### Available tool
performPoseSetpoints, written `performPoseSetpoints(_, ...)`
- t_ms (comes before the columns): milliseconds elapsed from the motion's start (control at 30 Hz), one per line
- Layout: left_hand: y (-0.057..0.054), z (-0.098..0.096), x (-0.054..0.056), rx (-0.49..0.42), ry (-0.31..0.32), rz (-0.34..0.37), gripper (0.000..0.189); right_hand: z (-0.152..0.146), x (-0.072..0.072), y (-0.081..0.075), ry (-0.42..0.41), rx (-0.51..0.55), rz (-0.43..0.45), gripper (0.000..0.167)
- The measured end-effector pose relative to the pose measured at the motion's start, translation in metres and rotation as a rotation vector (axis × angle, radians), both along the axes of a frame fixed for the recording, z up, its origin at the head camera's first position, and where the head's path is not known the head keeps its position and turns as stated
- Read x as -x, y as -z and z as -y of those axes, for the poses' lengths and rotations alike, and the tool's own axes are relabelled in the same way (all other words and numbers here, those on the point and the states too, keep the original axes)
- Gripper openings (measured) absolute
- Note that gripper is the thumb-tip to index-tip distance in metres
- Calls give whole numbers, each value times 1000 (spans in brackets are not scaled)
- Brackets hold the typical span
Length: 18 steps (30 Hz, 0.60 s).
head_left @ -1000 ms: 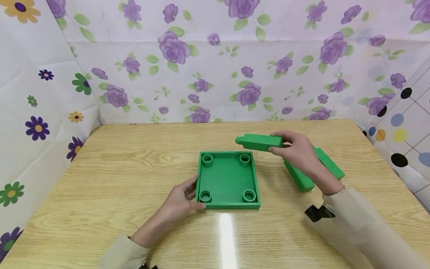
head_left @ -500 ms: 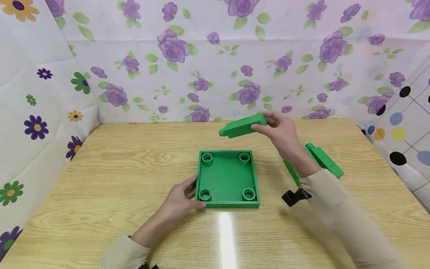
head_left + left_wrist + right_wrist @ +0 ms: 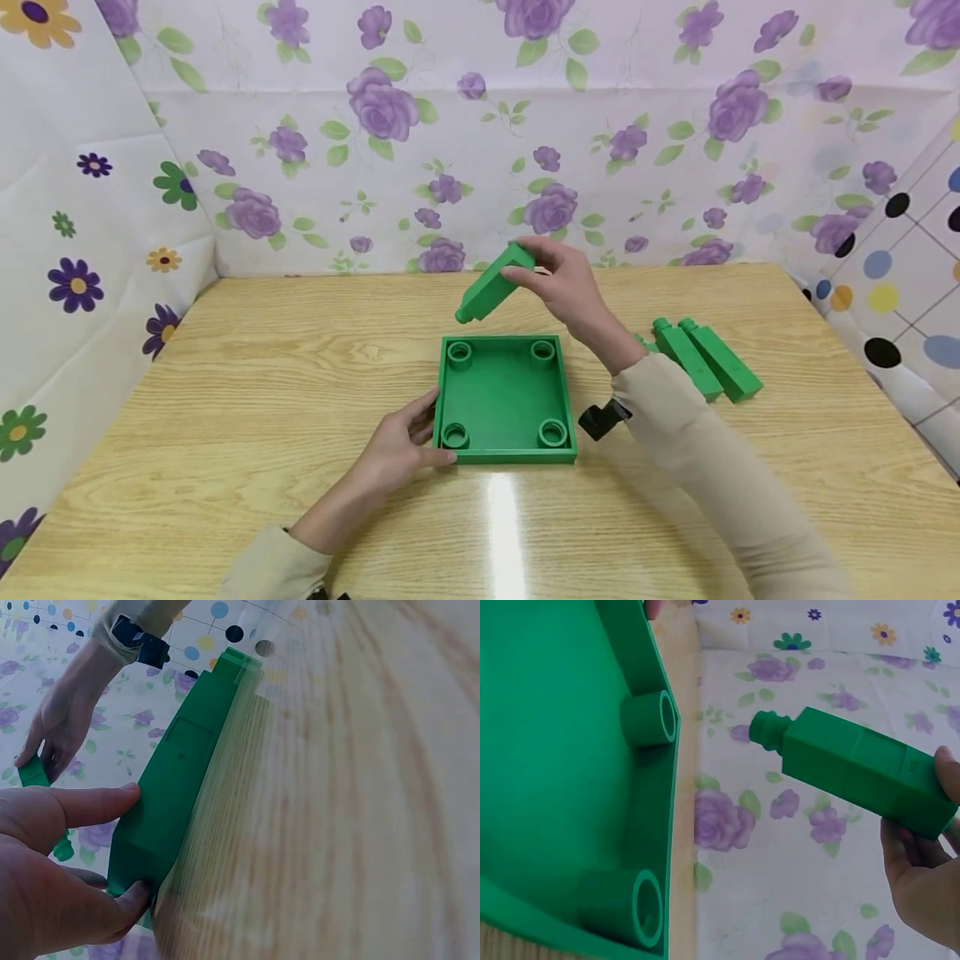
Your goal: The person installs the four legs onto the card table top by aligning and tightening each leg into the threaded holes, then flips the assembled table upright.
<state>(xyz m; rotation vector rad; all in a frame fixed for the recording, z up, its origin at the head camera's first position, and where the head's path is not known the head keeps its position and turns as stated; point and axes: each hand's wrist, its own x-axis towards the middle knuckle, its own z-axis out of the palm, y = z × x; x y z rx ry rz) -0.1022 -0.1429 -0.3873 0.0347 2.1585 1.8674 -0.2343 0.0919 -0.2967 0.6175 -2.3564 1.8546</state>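
Observation:
A square green tray-like panel [image 3: 502, 392] lies on the table, with a raised rim and a round socket in each corner. My left hand [image 3: 397, 446] holds its left front corner, thumb on the front edge; the left wrist view shows thumb and fingers [image 3: 97, 806] on the panel's side. My right hand [image 3: 566, 283] grips a green block-shaped leg [image 3: 491, 287] by its wide end, above the panel's back edge. The leg tilts, its threaded narrow end down and left toward the back left socket [image 3: 460, 354]. In the right wrist view that threaded tip [image 3: 769, 731] is apart from the sockets.
More green legs [image 3: 720, 362] lie on the table to the right, one partly hidden behind the right sleeve [image 3: 675, 408]. A flowered sheet [image 3: 300, 167] hangs behind the table's back edge. A dotted sheet [image 3: 911, 283] stands at the right side.
My right hand has carried the leg leftward from the right of the panel to above its back edge, tilting the narrow end down. The left hand and the panel have stayed put.

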Motion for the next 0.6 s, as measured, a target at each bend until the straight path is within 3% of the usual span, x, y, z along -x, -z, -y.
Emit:
performPoseSetpoints(300,1,1,1,-5,4,-7,89,25,3,-7,-175,-293,-77,47)
performPoseSetpoints(600,2,2,1,-9,7,0,88,40,6,-4,-254,-449,-97,45)
